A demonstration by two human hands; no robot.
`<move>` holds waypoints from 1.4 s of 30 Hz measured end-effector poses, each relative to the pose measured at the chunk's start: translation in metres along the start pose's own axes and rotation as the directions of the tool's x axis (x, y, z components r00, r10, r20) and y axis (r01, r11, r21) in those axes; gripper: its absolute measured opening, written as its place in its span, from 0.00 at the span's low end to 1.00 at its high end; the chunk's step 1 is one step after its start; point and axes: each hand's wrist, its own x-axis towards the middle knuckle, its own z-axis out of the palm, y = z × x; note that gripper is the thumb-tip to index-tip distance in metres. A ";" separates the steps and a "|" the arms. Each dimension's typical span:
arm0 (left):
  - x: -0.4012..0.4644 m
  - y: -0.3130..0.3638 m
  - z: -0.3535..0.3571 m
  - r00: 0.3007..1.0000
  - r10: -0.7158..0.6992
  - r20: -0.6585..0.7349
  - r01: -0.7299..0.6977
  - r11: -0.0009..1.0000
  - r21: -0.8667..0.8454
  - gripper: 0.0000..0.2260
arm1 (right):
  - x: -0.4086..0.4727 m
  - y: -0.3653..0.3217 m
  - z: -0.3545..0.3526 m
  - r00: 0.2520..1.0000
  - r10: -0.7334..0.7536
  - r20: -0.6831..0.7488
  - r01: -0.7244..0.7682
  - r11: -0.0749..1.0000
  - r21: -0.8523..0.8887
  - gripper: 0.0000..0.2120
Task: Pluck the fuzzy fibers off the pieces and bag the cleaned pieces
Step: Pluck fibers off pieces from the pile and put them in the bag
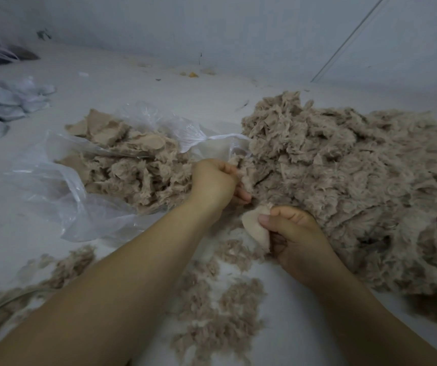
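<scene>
One small pale piece (pixel 256 228) sits in my right hand (pixel 300 241), pinched between thumb and curled fingers, its smooth backing turned up toward me and a tuft of fuzz showing at its top edge. My left hand (pixel 216 182) is just above it, fingers curled round a bit of fuzzy material at the near edge of the big pile (pixel 357 186). The two hands are close together but not touching.

That single big pile of fuzzy brown pieces spreads across the right half of the white surface (pixel 122 83); the pieces in it are far too tangled for me to count. One clear plastic bag (pixel 53 186) lies open to my left, crumpled and flat on the surface, and a smaller heap of pieces (pixel 133 165) rests in and on its mouth, several of them showing smooth tan backs. Whether all of that heap is inside the bag I cannot tell.

Loose plucked fibers (pixel 228 299) lie scattered in many clumps in front of me, under and between my forearms, with another drift at the lower left (pixel 61 270). At the far left edge lies some crumpled pale fabric (pixel 3 101)
</scene>
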 end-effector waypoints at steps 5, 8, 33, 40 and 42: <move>-0.015 -0.003 -0.010 0.982 0.185 0.028 -0.187 0.965 0.182 0.13 | 0.006 0.003 -0.002 1.000 -0.008 -0.003 0.008 1.000 0.010 0.09; -0.034 0.001 -0.022 0.956 0.030 0.291 -0.075 0.987 0.144 0.25 | 0.006 0.003 -0.002 1.000 -0.021 0.005 0.021 1.000 -0.015 0.07; -0.042 -0.022 -0.033 0.885 0.043 0.463 -0.030 0.999 -0.036 0.16 | 0.004 -0.002 0.006 0.999 -0.020 0.039 0.022 0.998 -0.061 0.11; -0.046 -0.018 -0.038 0.824 -0.078 0.561 -0.020 0.986 0.166 0.05 | 0.006 0.000 0.004 0.999 -0.012 -0.035 0.010 0.999 -0.045 0.10; -0.047 -0.018 -0.040 0.813 -0.107 0.572 -0.038 0.971 0.236 0.03 | 0.007 0.002 0.003 0.999 -0.012 -0.030 0.011 1.000 -0.015 0.11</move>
